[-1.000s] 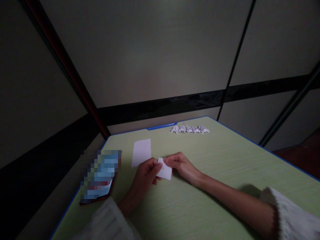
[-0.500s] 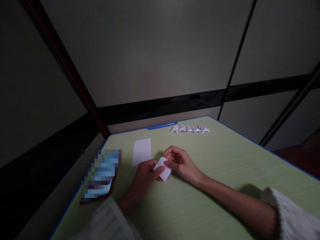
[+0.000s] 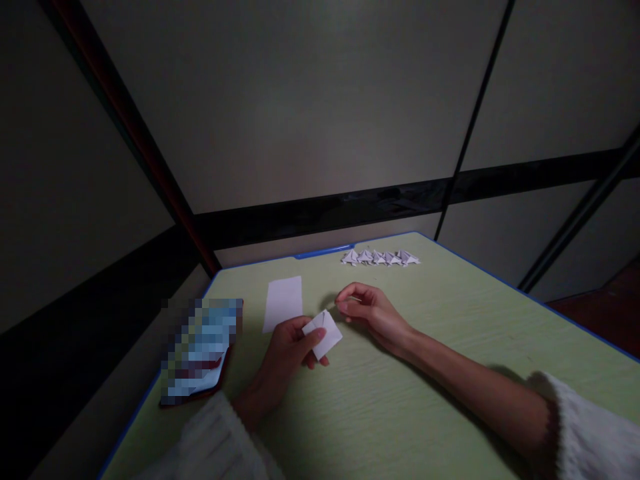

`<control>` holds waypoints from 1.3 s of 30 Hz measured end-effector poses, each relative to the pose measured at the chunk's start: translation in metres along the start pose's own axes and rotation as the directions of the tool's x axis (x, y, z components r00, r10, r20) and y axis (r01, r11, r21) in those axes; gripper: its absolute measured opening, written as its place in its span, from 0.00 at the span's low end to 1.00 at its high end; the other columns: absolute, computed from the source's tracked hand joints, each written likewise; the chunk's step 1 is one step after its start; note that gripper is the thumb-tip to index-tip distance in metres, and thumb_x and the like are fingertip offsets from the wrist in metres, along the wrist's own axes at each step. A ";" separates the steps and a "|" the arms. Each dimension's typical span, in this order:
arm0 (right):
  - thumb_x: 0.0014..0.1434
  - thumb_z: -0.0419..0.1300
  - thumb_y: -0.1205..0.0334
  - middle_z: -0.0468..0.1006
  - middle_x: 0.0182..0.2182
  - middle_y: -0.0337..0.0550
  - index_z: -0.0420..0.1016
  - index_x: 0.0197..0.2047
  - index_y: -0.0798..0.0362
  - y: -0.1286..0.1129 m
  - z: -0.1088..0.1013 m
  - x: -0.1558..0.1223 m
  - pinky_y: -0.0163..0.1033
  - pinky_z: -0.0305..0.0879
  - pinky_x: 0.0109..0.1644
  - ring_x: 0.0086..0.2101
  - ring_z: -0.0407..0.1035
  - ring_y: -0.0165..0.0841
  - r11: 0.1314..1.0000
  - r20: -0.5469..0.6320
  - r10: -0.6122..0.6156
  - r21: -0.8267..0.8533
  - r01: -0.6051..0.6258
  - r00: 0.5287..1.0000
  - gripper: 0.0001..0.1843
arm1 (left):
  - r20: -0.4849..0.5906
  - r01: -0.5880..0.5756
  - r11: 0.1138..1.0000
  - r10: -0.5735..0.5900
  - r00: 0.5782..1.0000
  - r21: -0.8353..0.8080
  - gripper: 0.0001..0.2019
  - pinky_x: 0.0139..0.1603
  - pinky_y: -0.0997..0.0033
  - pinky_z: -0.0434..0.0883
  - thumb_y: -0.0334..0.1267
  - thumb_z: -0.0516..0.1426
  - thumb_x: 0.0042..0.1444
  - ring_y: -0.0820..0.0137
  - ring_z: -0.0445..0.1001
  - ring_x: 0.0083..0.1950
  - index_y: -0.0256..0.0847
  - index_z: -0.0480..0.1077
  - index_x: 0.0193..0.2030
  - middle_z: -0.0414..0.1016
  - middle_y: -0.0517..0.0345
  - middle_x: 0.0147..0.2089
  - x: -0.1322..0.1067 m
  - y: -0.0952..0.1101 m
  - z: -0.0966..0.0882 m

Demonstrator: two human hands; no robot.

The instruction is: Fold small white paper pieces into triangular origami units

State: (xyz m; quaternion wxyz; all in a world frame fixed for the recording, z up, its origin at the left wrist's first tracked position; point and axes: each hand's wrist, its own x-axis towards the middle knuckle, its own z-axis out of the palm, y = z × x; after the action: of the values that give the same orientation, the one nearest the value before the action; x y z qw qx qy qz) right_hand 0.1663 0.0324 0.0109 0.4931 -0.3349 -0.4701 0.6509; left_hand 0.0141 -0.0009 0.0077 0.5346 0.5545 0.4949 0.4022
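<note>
My left hand [image 3: 287, 350] pinches a small folded white paper [image 3: 325, 331] by its left edge, just above the green table [image 3: 400, 413]. My right hand [image 3: 370, 312] hovers a little to the right of the paper, fingers curled in a loose pinch, not touching it. A flat white paper sheet [image 3: 283, 303] lies on the table behind my left hand. Both forearms wear white knitted sleeves.
A row of several small folded white paper figures [image 3: 380, 258] stands near the table's far edge. A phone with a blurred screen [image 3: 203, 350] lies at the left edge. The table has a blue rim and stands against a wall.
My right hand has let go of the folded paper and drawn up and to the right. My left hand keeps the paper, which has turned slightly.
</note>
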 end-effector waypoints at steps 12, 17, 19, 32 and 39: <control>0.33 0.65 0.64 0.68 0.16 0.34 0.67 0.20 0.60 0.007 0.009 -0.004 0.30 0.53 0.23 0.18 0.59 0.21 0.985 0.027 -0.063 -0.162 0.067 0.998 0.12 | -0.007 0.044 0.997 -0.045 0.999 -0.065 0.10 0.14 0.80 0.49 0.39 0.58 0.37 0.82 0.53 0.14 0.34 0.63 0.17 0.60 0.67 0.13 -0.002 0.002 0.004; 0.30 0.66 0.66 0.70 0.17 0.36 0.68 0.22 0.60 0.008 0.008 -0.003 0.31 0.57 0.25 0.19 0.62 0.23 0.986 0.051 -0.017 -0.164 0.026 0.999 0.13 | -0.094 0.043 0.999 -0.045 0.995 -0.022 0.12 0.15 0.79 0.49 0.41 0.55 0.39 0.82 0.52 0.13 0.35 0.62 0.15 0.57 0.67 0.11 -0.004 0.005 0.007; 0.30 0.66 0.66 0.70 0.17 0.35 0.68 0.22 0.59 0.009 0.008 -0.002 0.31 0.57 0.24 0.19 0.63 0.23 0.984 0.047 0.001 -0.179 0.007 0.999 0.14 | -0.110 0.030 0.999 -0.031 0.993 -0.010 0.12 0.15 0.79 0.49 0.41 0.55 0.40 0.82 0.52 0.13 0.35 0.62 0.15 0.57 0.68 0.11 -0.005 0.007 0.008; 0.39 0.63 0.61 0.68 0.28 0.42 0.69 0.16 0.58 0.005 0.003 -0.003 0.33 0.60 0.30 0.26 0.63 0.25 0.906 0.258 -0.216 -0.306 0.292 0.942 0.10 | -0.053 0.021 0.979 -0.033 0.998 -0.202 0.07 0.16 0.79 0.57 0.35 0.57 0.39 0.78 0.61 0.15 0.32 0.68 0.21 0.66 0.62 0.14 0.001 -0.007 0.003; 0.44 0.60 0.61 0.65 0.34 0.44 0.71 0.19 0.57 -0.002 -0.002 -0.006 0.35 0.62 0.32 0.28 0.63 0.26 0.833 0.371 -0.216 -0.413 0.369 0.903 0.08 | 0.042 0.189 0.923 -0.186 0.982 -0.334 0.06 0.18 0.78 0.61 0.32 0.59 0.34 0.77 0.65 0.16 0.31 0.69 0.22 0.71 0.57 0.17 0.001 -0.001 0.000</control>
State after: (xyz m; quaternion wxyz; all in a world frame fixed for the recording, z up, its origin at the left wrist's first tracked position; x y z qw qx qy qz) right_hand 0.1702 0.0274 0.0120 0.4109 -0.2622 -0.7321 0.4759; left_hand 0.0137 -0.0003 0.0065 0.6598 0.4067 0.4672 0.4253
